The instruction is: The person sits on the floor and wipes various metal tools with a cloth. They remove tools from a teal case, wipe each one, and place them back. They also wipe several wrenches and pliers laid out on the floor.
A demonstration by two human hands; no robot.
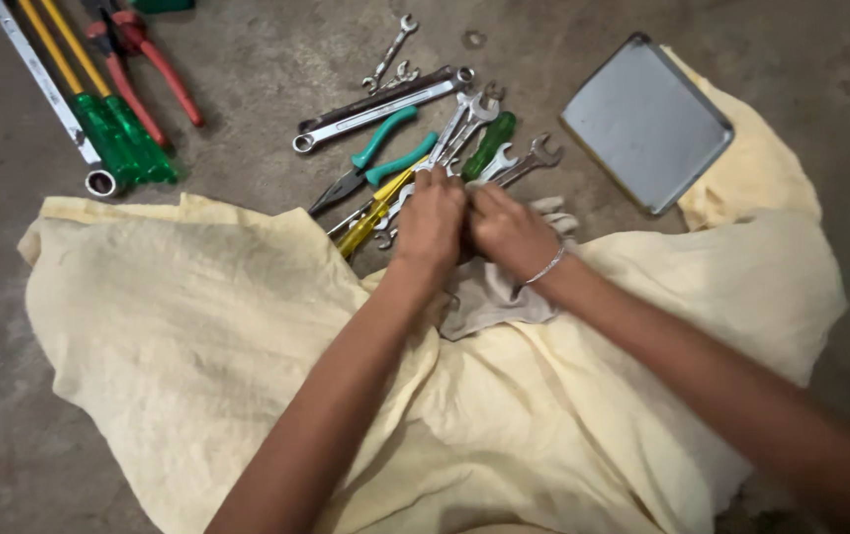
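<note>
Both hands (469, 229) meet on the spanners (484, 148); pliers (370, 163) left, tray (645, 121) right, cloth (178, 326) nearer

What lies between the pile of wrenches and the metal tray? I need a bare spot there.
In the head view, only bare concrete floor lies between the wrenches and the metal tray.

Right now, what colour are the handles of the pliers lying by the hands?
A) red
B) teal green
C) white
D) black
B: the pliers lying just above the left hand, among the spanners, have teal-green handles.
</note>
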